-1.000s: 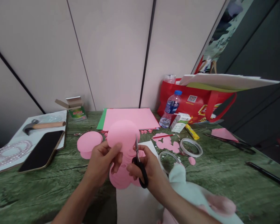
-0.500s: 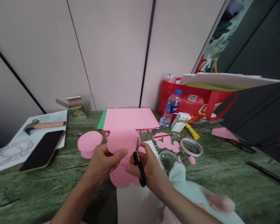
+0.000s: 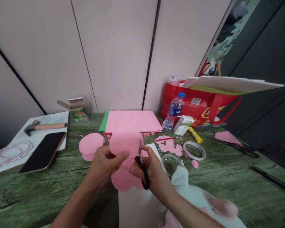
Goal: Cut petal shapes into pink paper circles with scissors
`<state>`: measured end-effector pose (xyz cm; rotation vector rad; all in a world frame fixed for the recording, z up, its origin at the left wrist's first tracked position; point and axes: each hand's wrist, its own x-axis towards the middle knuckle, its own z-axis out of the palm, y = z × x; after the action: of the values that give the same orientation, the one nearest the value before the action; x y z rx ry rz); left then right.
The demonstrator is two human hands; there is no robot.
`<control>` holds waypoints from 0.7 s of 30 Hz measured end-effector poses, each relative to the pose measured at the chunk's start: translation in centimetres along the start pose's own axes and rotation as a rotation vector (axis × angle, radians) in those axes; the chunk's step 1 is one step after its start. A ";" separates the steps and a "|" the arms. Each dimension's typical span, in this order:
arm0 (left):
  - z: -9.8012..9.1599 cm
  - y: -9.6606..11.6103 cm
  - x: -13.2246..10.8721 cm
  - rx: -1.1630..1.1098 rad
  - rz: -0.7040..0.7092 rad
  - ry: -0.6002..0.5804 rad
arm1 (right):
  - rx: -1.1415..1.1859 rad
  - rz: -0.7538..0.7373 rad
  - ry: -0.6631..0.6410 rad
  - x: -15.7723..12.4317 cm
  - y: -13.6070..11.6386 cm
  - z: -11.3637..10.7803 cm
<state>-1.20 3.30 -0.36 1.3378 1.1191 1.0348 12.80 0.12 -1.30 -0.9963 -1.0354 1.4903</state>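
Observation:
My left hand (image 3: 106, 163) pinches a round pink paper piece (image 3: 125, 142) between thumb and fingers, holding it above the table. Black-handled scissors (image 3: 144, 174) are in my right hand (image 3: 154, 167), their blades pointing up at the paper's right edge. The blades look nearly closed. Below my hands, more pink paper cutouts (image 3: 123, 180) lie on a white sheet (image 3: 142, 205). A stack of pink paper circles (image 3: 91, 143) rests left of my left hand. Pink paper offcuts (image 3: 171, 147) and a red pencil (image 3: 166, 139) lie beyond my right hand.
Pink sheets (image 3: 133, 120) lie at the back. Tape rolls (image 3: 194, 150), a glue stick (image 3: 195, 135), a water bottle (image 3: 174, 112) and a red bag (image 3: 199, 104) stand to the right. Leftward are a hammer (image 3: 47, 126) and phone (image 3: 44, 153). A plush toy (image 3: 199, 196) sits near my right forearm.
The scissors' handles and my right hand have shifted very slightly to the right. My left hand keeps its hold on the pink paper, nearly still.

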 end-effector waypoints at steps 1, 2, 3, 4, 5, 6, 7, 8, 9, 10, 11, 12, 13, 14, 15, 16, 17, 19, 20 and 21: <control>0.0 0.0 0.0 -0.004 0.003 0.004 | 0.000 0.002 0.002 0.0 0.0 0.0; 0.0 0.0 0.0 -0.005 0.006 0.008 | -0.001 0.003 0.004 0.0 0.0 0.0; -0.1 0.0 0.0 -0.005 0.007 0.011 | 0.001 0.000 0.004 0.1 0.1 0.0; -0.1 0.0 0.0 -0.008 0.009 0.013 | 0.001 -0.003 0.003 0.1 0.1 0.0; -0.1 -0.1 0.0 -0.015 0.012 0.015 | -0.001 -0.008 0.004 0.1 0.1 -0.1; -0.1 -0.1 0.1 -0.022 0.016 0.015 | -0.007 -0.017 0.008 0.1 0.2 -0.1; -0.1 -0.1 0.1 -0.030 0.020 0.016 | -0.015 -0.023 0.016 0.1 0.3 -0.1; 0.0 -0.1 0.1 -0.038 0.025 0.019 | -0.025 -0.024 0.024 0.1 0.4 -0.1; 0.0 -0.1 0.2 -0.045 0.029 0.022 | -0.034 -0.021 0.032 0.1 0.4 -0.1; 0.0 -0.1 0.2 -0.053 0.033 0.024 | -0.041 -0.018 0.039 0.2 0.5 -0.1; 0.0 -0.1 0.2 -0.062 0.037 0.028 | -0.047 -0.016 0.045 0.2 0.5 -0.1; -0.1 -0.1 0.2 -0.071 0.040 0.033 | -0.055 -0.014 0.051 0.2 0.5 -0.1; -0.1 0.0 0.2 -0.081 0.046 0.040 | -0.067 -0.012 0.056 0.2 0.5 -0.1; -0.1 0.0 0.2 -0.089 0.052 0.047 | -0.084 -0.013 0.062 0.2 0.4 -0.1; -0.1 0.1 0.2 -0.095 0.060 0.053 | -0.103 -0.011 0.069 0.2 0.4 -0.1; -0.2 0.2 0.1 -0.101 0.068 0.056 | -0.122 -0.007 0.075 0.2 0.3 -0.1; -0.2 0.3 0.1 -0.111 0.074 0.054 | -0.139 0.000 0.081 0.2 0.2 0.0; -0.1 0.5 0.0 -0.145 0.074 0.025 | -0.153 0.008 0.083 0.1 0.2 0.0; 0.0 0.6 0.0 -0.168 0.067 0.005 | -0.153 0.010 0.081 0.1 0.1 0.1; 0.1 0.7 0.0 -0.192 0.056 -0.014 | -0.151 0.010 0.079 0.1 0.1 0.1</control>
<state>-1.09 3.25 0.30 1.2262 0.9509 1.1419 12.64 0.16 -1.40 -1.1590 -1.0994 1.3851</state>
